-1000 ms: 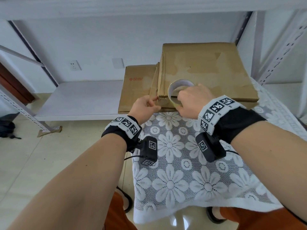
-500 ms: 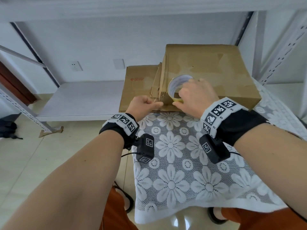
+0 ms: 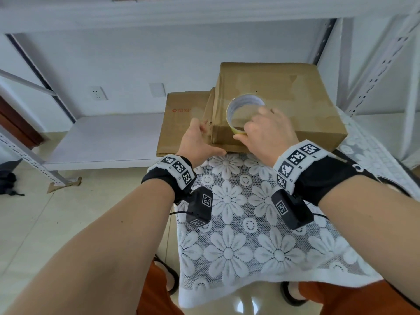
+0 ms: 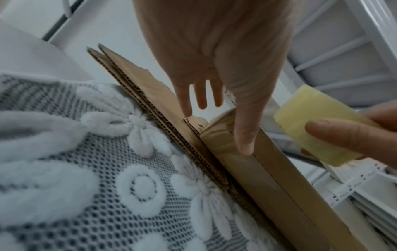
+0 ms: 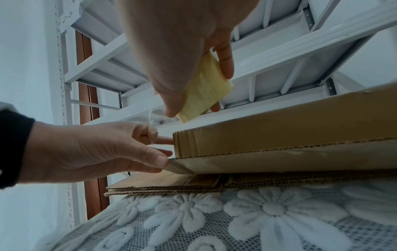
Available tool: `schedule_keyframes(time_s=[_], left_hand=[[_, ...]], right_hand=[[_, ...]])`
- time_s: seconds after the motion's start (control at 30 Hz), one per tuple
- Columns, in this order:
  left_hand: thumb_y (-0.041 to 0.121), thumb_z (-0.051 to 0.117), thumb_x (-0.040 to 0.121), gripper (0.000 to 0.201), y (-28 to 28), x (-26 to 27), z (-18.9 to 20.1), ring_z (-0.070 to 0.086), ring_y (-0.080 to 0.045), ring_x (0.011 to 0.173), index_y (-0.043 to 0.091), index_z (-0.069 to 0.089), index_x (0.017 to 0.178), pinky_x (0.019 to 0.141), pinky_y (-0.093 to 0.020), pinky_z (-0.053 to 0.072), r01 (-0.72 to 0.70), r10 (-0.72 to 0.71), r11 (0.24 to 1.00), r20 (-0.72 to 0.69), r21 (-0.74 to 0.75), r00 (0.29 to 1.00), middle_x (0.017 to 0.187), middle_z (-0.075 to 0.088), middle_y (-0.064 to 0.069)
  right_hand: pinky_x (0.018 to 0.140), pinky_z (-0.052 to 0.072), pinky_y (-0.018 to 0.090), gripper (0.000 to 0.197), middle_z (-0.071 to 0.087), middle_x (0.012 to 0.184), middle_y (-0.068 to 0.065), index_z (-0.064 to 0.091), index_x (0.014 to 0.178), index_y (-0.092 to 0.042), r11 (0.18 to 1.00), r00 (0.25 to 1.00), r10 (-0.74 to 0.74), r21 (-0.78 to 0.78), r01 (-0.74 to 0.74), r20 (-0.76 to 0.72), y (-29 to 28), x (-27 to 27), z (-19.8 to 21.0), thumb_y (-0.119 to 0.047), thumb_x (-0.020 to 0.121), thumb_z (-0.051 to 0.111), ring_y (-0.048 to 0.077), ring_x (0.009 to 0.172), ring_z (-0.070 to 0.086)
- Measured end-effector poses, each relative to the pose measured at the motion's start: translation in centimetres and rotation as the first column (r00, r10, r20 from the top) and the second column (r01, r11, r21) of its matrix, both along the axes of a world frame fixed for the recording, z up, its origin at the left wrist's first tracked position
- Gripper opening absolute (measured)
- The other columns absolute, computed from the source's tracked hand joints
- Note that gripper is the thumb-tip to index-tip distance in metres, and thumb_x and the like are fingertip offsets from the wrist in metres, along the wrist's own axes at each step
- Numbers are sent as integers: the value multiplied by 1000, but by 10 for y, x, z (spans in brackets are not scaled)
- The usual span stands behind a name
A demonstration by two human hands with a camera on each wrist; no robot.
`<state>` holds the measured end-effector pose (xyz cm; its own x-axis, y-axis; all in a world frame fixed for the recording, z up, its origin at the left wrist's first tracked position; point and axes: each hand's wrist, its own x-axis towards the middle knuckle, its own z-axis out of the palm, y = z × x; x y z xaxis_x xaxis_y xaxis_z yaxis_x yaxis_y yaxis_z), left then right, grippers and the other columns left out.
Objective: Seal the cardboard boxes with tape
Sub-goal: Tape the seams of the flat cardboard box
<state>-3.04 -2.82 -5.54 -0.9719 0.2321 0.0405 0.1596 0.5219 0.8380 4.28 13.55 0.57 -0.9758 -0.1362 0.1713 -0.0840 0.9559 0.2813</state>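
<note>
Cardboard box lies on flattened cardboard at the far edge of the lace-covered table.
The right hand grips a tape roll above its near left corner; the left hand, fingers straight, presses that corner.

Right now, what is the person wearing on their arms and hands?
Both forearms are bare. Each wrist carries a black fabric cuff wrapped by a white band printed with square black-and-white markers. A small black camera box, also bearing markers, hangs under each wrist, with a thin black cable trailing off. The left hand and right hand are ungloved.
</note>
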Motion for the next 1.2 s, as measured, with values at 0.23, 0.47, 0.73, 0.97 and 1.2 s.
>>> schedule_keyframes(time_s=[0.23,0.47,0.73,0.97,1.2], left_hand=[[5,85,64,55,21,3,6,45,-18,134,15,37,91,97,-21,40,106,-120,989,-134,-107,984,149,45,-2],[17,84,69,49,45,18,-5,61,-19,89,12,43,95,74,-33,53,-22,-5,995,-270,-97,963,104,66,3],[8,82,70,49,52,16,-4,56,3,76,21,35,73,64,-10,40,-131,135,991,-227,31,964,99,68,9],[4,78,73,51,48,21,-10,62,-10,112,17,31,58,79,-15,42,-110,93,993,-290,-42,952,97,72,-4],[1,79,74,52,46,21,-20,64,-17,110,17,33,57,86,-22,47,-128,117,992,-333,-11,936,118,69,-9]], right_hand=[[87,35,38,49,70,88,6,66,87,-13,996,997,-67,-63,65,-24,13,0,-1,-44,101,31,28,103,52],[88,36,38,40,68,88,10,62,89,-10,977,998,-65,-206,57,-28,22,2,-7,-38,101,36,29,99,54],[91,35,36,44,54,68,-4,53,64,-18,984,998,0,-179,10,57,41,15,2,-42,97,37,17,81,46],[89,34,37,38,61,95,1,64,80,-13,994,995,26,-105,-16,92,33,20,7,-39,93,39,20,99,47],[97,32,44,36,51,127,2,66,103,-16,995,999,46,-85,-46,1,21,23,1,-43,92,46,22,119,39]])
